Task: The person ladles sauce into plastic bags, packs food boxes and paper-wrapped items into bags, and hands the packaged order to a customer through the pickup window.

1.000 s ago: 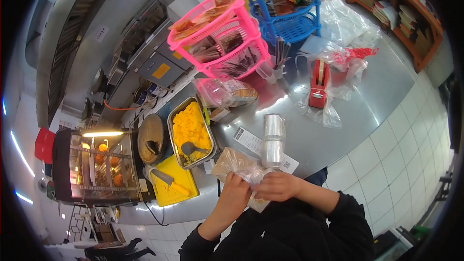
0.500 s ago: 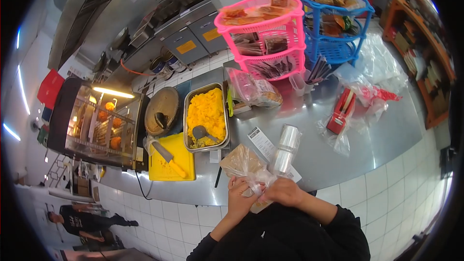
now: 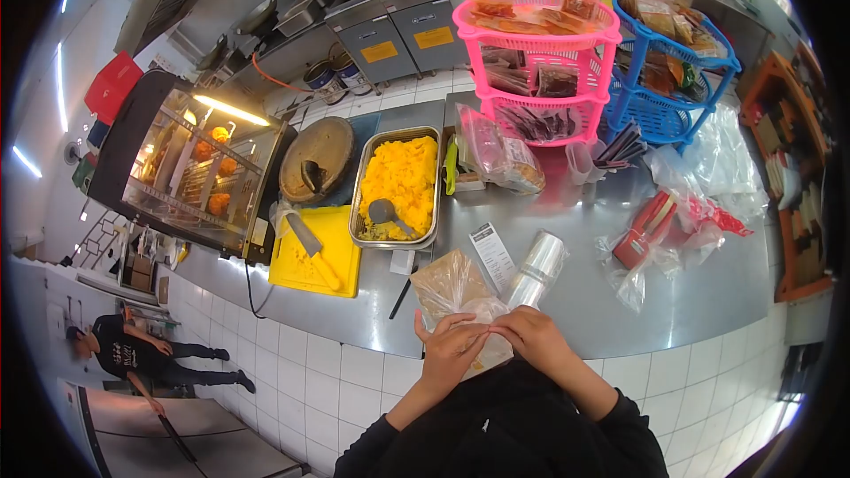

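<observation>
A brown package in a clear plastic bag lies at the table's front edge. Both of my hands meet over the gathered top of that bag. My left hand pinches the plastic, with some fingers lifted. Close against it, my right hand is closed on the bag's plastic too. Just beyond my right hand are a wrapped silver cylinder and a printed slip, which the cylinder partly covers.
Left on the steel table are a tray of yellow food, a knife on a yellow board and a glass warmer. Pink baskets, blue baskets and a red tape dispenser stand beyond. A person stands far left.
The camera view has turned, so the table contents appear shifted and rotated. My hands stay at the bag's top, their fingers now closer together. The person at far left has come more into view.
</observation>
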Available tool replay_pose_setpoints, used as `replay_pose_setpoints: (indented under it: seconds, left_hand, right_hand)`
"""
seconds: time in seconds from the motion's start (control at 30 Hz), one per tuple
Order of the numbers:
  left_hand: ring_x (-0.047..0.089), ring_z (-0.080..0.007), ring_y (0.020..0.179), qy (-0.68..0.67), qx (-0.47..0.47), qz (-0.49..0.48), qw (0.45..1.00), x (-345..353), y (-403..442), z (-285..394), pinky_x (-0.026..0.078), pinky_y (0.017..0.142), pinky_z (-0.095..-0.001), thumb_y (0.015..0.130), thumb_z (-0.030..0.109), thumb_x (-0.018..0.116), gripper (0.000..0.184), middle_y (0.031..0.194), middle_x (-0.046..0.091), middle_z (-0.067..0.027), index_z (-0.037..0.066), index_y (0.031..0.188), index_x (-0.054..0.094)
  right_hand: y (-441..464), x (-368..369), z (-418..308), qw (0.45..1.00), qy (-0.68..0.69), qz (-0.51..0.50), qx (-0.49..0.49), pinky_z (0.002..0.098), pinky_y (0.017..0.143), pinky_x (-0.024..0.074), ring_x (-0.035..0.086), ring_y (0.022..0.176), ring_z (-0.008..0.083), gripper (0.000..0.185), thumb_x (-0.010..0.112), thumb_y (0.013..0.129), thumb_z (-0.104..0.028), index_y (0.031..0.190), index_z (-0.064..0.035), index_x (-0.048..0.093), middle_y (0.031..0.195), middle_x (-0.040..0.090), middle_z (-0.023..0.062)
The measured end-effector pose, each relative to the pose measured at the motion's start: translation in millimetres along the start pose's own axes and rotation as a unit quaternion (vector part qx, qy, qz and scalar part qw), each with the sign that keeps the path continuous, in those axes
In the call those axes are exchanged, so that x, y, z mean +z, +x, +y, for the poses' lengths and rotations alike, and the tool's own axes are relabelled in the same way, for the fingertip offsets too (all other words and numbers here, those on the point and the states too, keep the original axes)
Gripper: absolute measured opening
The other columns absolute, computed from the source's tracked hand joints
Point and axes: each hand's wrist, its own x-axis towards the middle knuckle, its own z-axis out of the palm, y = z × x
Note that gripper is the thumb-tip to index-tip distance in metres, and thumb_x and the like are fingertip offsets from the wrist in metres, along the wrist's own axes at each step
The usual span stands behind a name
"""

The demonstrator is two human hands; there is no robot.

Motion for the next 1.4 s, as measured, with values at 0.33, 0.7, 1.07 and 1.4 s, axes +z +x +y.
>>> replay_pose_setpoints:
  seconds: [0.33, 0.7, 1.07, 1.4]
  left_hand:
    - [0.053, -0.0139, 0.085, -0.001, 0.103, 0.07, 0.992, 14, -4, -14, 0.014, 0.101, -0.0433, 0.072, 0.017, 0.074, 0.021, 0.085, 0.065, 0.0086, 0.018, 0.093, 0.073]
    - [0.054, -0.0121, 0.079, -0.007, 0.14, 0.074, 0.987, 10, -4, -16, 0.012, 0.104, -0.0415, 0.067, 0.013, 0.076, 0.023, 0.083, 0.065, 0.0095, 0.018, 0.089, 0.073]
    - [0.054, -0.0127, 0.083, 0.042, 0.189, 0.058, 0.979, 7, -4, -19, 0.01, 0.103, -0.0445, 0.074, 0.021, 0.072, 0.02, 0.088, 0.064, 0.009, 0.016, 0.094, 0.071]
    - [0.05, -0.0132, 0.082, 0.004, 0.178, 0.001, 0.984, 12, 0, -17, 0.02, 0.092, -0.0433, 0.069, 0.025, 0.076, 0.021, 0.082, 0.057, 0.0115, 0.023, 0.089, 0.071]
  right_hand:
    - [-15, 19, -15, 0.974, 0.118, 0.154, 0.115, 0.0282, 0.06, 0.0504, 0.064, 0.066, 0.0195, 0.019, 0.08, 0.068, -0.01, 0.08, -0.0061, 0.066, 0.073, 0.066, 0.0066]
    - [-22, 25, -14, 0.972, 0.129, 0.157, 0.117, 0.0278, 0.059, 0.048, 0.06, 0.062, 0.0185, 0.019, 0.082, 0.066, -0.01, 0.078, -0.006, 0.067, 0.071, 0.065, 0.0057]
    - [-23, 18, -26, 0.981, -0.01, 0.144, 0.129, 0.0323, 0.071, 0.0417, 0.058, 0.069, 0.0212, 0.016, 0.079, 0.067, -0.008, 0.077, -0.0065, 0.066, 0.072, 0.064, 0.0049]
    - [-26, 7, -47, 0.959, 0.026, 0.081, 0.269, 0.0333, 0.076, 0.0387, 0.054, 0.084, 0.0238, 0.006, 0.063, 0.083, -0.008, 0.081, -0.0042, 0.06, 0.084, 0.059, 0.008]
